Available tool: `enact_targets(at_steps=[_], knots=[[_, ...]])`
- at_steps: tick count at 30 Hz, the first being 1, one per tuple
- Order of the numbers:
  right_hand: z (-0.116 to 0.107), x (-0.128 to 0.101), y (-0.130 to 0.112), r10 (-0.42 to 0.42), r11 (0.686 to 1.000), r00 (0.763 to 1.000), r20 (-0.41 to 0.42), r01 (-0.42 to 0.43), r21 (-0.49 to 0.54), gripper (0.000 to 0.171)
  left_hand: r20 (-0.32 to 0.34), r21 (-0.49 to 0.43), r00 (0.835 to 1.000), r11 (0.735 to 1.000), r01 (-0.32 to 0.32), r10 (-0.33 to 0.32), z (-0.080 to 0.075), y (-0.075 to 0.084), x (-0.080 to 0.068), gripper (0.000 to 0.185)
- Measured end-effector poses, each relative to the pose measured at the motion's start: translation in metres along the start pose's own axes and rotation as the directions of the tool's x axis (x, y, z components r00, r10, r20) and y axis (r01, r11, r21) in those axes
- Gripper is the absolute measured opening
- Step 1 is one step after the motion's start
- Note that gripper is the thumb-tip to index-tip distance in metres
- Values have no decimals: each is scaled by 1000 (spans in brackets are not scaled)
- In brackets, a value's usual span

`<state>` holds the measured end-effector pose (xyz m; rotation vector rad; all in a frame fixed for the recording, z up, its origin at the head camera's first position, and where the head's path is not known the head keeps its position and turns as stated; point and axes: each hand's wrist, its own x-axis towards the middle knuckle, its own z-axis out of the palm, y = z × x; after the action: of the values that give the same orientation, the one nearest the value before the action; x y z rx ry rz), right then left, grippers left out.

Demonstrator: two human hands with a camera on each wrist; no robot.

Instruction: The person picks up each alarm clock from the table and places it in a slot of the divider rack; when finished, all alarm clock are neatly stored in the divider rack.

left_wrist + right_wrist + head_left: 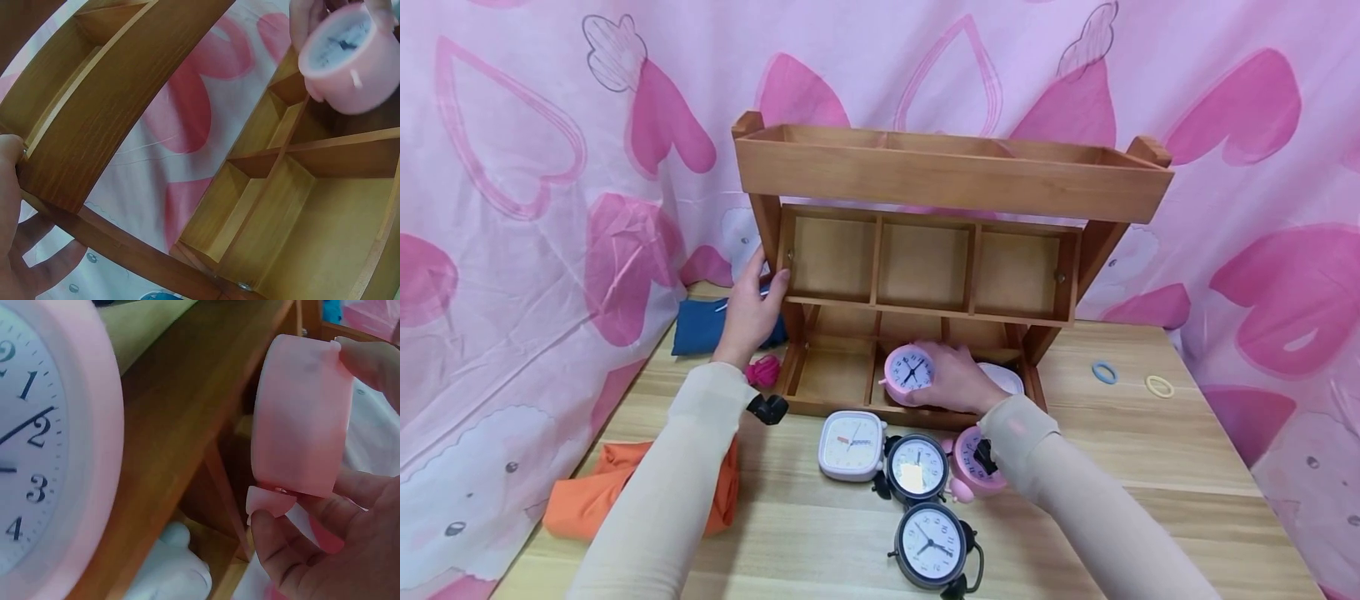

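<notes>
A three-tier wooden rack (955, 179) with divided compartments stands at the back of the table. My left hand (751, 312) grips its left side, thumb at the end of the middle tier and fingers around the side post in the left wrist view. In my right hand (958, 379) is a pink twin-bell alarm clock (908, 375), tilted face-up over the bottom tier's middle compartment. The right wrist view shows the fingers around the pink body (300, 419) and a bell. A pale clock (1002, 379) lies in the bottom right compartment, partly hidden by the hand.
In front of the rack lie a square white clock (852, 446), two black alarm clocks (931, 542) and another pink clock (973, 462). Orange cloth (602, 492), blue cloth (700, 327) and a bright pink bundle (763, 372) are left; blue (1105, 372) and yellow rings (1159, 386) lie right.
</notes>
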<state>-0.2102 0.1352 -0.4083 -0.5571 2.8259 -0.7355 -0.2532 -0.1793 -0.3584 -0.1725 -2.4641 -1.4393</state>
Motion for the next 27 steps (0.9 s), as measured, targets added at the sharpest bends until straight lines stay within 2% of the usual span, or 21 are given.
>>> enact_targets(at_steps=[9, 14, 21, 27], knots=[[9, 5, -1, 5, 999, 1000, 20, -5, -37, 82, 13, -2, 1000, 1000, 1, -1, 2, -1, 0, 59], [11, 3, 0, -25, 998, 998, 58, 28, -54, 80, 9, 2, 1000, 1000, 2, -2, 1, -1, 0, 59], [-7, -5, 4, -41, 999, 998, 42, 41, -3, 74, 10, -1, 1000, 1000, 6, -6, 0, 0, 0, 60], [-23, -28, 10, -42, 999, 999, 19, 42, 22, 74, 8, -5, 1000, 1000, 11, -11, -1, -1, -1, 59]])
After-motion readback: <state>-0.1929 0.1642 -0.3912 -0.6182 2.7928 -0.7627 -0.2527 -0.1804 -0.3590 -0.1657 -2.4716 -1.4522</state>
